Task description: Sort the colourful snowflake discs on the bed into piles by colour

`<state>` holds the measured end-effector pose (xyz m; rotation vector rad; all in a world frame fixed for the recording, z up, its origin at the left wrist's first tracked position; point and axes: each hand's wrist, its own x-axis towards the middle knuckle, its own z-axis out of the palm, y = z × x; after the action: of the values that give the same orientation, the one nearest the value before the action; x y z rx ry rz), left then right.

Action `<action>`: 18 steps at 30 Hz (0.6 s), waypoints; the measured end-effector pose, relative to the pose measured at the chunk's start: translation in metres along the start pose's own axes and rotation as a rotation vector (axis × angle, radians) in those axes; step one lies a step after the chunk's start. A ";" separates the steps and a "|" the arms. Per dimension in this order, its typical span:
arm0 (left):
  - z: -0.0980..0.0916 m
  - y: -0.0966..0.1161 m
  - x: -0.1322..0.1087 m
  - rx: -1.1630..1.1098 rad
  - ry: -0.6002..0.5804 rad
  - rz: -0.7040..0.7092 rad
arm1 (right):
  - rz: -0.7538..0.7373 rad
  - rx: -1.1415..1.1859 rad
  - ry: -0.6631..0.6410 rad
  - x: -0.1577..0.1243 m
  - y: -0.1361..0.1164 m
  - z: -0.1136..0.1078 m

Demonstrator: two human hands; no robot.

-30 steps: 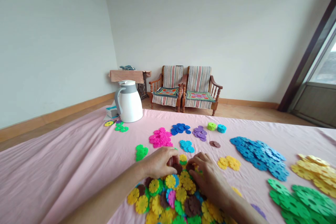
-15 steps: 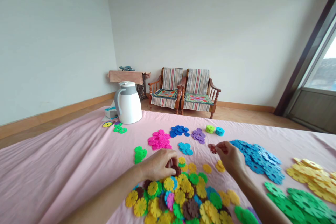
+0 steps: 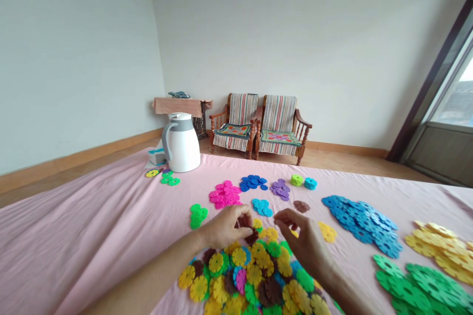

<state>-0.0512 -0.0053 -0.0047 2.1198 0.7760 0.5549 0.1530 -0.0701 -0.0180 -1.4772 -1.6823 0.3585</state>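
Observation:
A mixed heap of flower-shaped plastic discs, yellow, green, brown, pink and blue, lies on the pink cloth in front of me. My left hand rests at the heap's far edge, its fingers pinched on a dark brown disc. My right hand hovers just right of it, fingers curled and slightly apart, with nothing visible in them. A small pile of brown discs lies beyond the right hand.
Sorted piles lie farther out: pink, dark blue, purple, cyan, green, a big blue spread, yellow, large green. A white jug stands at the back left. Two wooden armchairs sit by the wall.
My right hand reached out to the brown pile, left a brown disc there, and came back toward the heap. The left hand stayed on its brown disc.

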 end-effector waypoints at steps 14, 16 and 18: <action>0.011 0.003 0.001 -0.185 0.005 -0.031 | 0.089 0.192 -0.121 -0.008 -0.011 0.027; 0.012 0.000 0.002 -0.201 -0.008 -0.045 | 0.100 0.171 -0.078 -0.001 0.001 0.019; 0.013 -0.002 0.002 -0.226 -0.015 -0.070 | 0.153 0.101 0.011 0.008 0.017 0.007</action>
<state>-0.0423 -0.0094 -0.0135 1.8810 0.7395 0.5609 0.1599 -0.0560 -0.0306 -1.5331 -1.5236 0.5097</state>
